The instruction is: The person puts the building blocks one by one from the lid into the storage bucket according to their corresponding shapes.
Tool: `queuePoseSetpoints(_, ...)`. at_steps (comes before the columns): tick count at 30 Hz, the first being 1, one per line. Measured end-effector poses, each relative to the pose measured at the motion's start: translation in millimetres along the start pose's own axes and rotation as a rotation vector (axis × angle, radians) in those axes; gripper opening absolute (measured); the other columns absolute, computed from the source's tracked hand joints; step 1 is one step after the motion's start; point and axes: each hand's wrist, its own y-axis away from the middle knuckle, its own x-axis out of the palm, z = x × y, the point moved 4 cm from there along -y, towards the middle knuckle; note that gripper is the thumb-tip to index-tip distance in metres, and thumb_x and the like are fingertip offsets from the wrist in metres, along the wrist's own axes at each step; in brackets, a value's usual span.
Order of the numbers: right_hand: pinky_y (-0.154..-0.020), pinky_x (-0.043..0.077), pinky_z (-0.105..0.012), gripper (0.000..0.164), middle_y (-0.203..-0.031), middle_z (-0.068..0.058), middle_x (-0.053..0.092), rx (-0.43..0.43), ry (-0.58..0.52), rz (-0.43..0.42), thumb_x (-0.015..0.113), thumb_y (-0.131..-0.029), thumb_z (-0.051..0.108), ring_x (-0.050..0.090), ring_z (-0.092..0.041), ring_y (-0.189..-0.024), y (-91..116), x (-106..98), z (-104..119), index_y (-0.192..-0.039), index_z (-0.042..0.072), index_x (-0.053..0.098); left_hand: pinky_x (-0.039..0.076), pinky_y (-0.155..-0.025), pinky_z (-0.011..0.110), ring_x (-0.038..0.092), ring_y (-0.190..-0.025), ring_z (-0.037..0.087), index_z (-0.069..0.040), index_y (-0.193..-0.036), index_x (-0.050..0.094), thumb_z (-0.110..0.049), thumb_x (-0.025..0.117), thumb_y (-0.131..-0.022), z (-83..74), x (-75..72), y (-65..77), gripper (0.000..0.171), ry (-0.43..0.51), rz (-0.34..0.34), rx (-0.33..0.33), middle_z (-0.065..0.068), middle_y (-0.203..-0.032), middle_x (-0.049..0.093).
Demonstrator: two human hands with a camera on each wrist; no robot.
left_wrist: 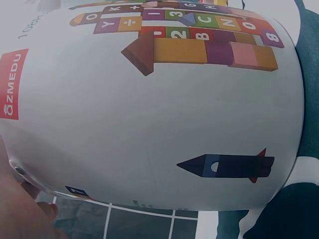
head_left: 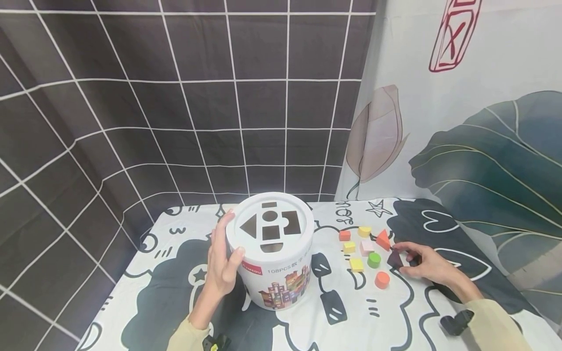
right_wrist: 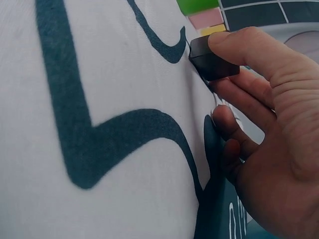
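Head view puts the dark triangular block (head_left: 394, 260) toward the right edge of the cloth-covered worktop (head_left: 347, 336), beside the coloured blocks (head_left: 367, 248), pinched between thumb and fingertips of the right hand (head_left: 428, 264), the gap no wider than the block. It looks light, rigid and smooth, probably hard to damage but apt to twist, so opposite flat faces should give the surest hold. Farther left, the left hand (head_left: 222, 265), fingers fairly straight, rests against the rim of the white bucket (head_left: 281, 282), which should slide easily if pushed.
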Motion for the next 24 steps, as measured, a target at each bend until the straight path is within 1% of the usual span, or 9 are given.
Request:
queuePoseSetpoints(5, -0.065, 0.038, -0.03, 0.063, -0.1, -0.006, 0.059, -0.001, 0.003, -0.019, 0.085, -0.072, 0.011, 0.048, -0.02, -0.082, 1, 0, 1, -0.128, -0.002, 0.06, 0.032, -0.095, 0.059, 0.042, -0.13, 0.037, -0.001, -0.146, 0.042, -0.03, 0.047, -0.081, -0.1, 0.0, 0.5, 0.071, -0.001, -0.002, -0.001, 0.017, -0.15, 0.045)
queuePoseSetpoints(11, -0.066, 0.04, -0.029, 0.062, -0.103, -0.008, 0.061, 0.016, 0.019, -0.032, 0.086, -0.073, 0.013, 0.049, -0.022, -0.084, 3, -4, 7, -0.128, -0.002, 0.06, 0.032, -0.095, 0.059, 0.043, -0.131, 0.037, -0.001, -0.146, 0.042, -0.031, 0.047, -0.082, -0.6, -0.3, -0.7, 0.071, -0.005, -0.005, 0.007, 0.017, -0.15, 0.045)
queuePoseSetpoints(16, -0.068, 0.041, -0.03, 0.063, -0.105, -0.008, 0.062, 0.012, 0.041, -0.039, 0.085, -0.074, 0.015, 0.05, -0.023, -0.087, 4, -9, 14, -0.129, -0.002, 0.059, 0.032, -0.094, 0.058, 0.044, -0.13, 0.037, -0.002, -0.146, 0.042, -0.032, 0.047, -0.083, -0.3, -0.4, -0.4, 0.071, -0.005, -0.005, 0.002, 0.017, -0.15, 0.045)
queuePoseSetpoints(24, -0.071, 0.045, -0.038, 0.062, -0.112, -0.013, 0.065, -0.015, 0.07, -0.066, 0.085, -0.076, 0.018, 0.054, -0.028, -0.094, 3, -15, 27, -0.129, -0.002, 0.059, 0.033, -0.093, 0.058, 0.043, -0.127, 0.037, -0.001, -0.146, 0.041, -0.033, 0.047, -0.083, -0.1, 0.0, 0.5, 0.071, 0.0, -0.005, -0.004, 0.016, -0.15, 0.045)
